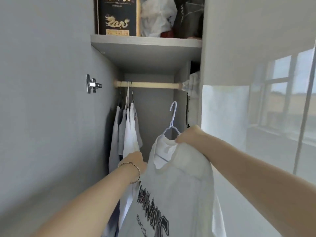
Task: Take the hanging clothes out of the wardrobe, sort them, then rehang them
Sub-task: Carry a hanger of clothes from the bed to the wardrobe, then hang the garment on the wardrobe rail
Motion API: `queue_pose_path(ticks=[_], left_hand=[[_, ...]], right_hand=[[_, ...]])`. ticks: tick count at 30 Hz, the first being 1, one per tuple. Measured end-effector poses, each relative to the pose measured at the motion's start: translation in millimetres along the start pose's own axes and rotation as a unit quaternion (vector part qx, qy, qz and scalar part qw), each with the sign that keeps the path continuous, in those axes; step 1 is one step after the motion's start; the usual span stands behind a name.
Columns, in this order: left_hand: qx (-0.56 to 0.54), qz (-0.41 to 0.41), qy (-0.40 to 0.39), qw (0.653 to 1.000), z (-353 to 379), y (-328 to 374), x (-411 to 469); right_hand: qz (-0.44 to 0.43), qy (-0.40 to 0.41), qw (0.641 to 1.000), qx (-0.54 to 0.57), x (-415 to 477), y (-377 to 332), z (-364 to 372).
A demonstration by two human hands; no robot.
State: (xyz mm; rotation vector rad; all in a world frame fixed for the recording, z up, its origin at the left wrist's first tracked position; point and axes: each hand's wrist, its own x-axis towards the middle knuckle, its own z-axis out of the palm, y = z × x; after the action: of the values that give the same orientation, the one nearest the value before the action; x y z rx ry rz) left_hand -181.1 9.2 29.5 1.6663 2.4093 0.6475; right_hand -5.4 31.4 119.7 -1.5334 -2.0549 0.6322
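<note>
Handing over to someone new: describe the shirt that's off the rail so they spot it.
Under the wardrobe shelf runs a wooden rail, pale shirts hanging at its left end. Lower right, the right hand pinches the collar of a white T-shirt on a white hanger; it alone shows bold black lettering.

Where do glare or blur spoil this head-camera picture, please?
Head view: the glossy wardrobe door on the right washes out with a window reflection; the printed T-shirt is slightly soft near the bottom edge; the rail reads clearly.

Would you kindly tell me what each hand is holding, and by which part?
Right hand pinches the white T-shirt at its collar, beside the hanger; the left hand reaches behind it, hold unseen.
</note>
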Motion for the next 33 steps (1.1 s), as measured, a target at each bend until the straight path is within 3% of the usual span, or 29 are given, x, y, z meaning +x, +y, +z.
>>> queue_pose_path(ticks=[7, 12, 15, 20, 24, 28, 33], left_hand=[[0.012, -0.001, 0.057, 0.998, -25.4, -2.0, 82.8], [0.013, -0.047, 0.106, 0.993, -37.2, -14.7, 128.8], [0.017, -0.067, 0.113, 0.991, -44.9, -23.4, 144.3], [0.022, -0.077, 0.139, 0.987, -54.5, -36.8, 153.5], [0.039, -0.088, 0.142, 0.985, -62.6, -47.5, 156.5], [0.059, -0.096, 0.145, 0.983, -65.2, -53.7, 156.2], [0.057, -0.109, 0.161, 0.979, -63.7, -61.3, 153.8]], right_hand=[[-0.102, 0.091, 0.971, -0.195, 108.5, -62.5, -15.0], [-0.146, 0.109, 0.973, -0.142, 187.7, -82.1, -23.0], [-0.135, 0.096, 0.981, 0.105, 218.3, -92.9, -18.2], [-0.161, 0.074, 0.977, 0.116, 254.6, -114.7, 17.4], [-0.118, 0.093, 0.972, 0.181, 282.9, -124.7, 36.8], [-0.108, 0.081, 0.982, 0.132, 305.2, -122.5, 65.2], [-0.175, 0.027, 0.979, 0.099, 307.7, -121.7, 97.7]])
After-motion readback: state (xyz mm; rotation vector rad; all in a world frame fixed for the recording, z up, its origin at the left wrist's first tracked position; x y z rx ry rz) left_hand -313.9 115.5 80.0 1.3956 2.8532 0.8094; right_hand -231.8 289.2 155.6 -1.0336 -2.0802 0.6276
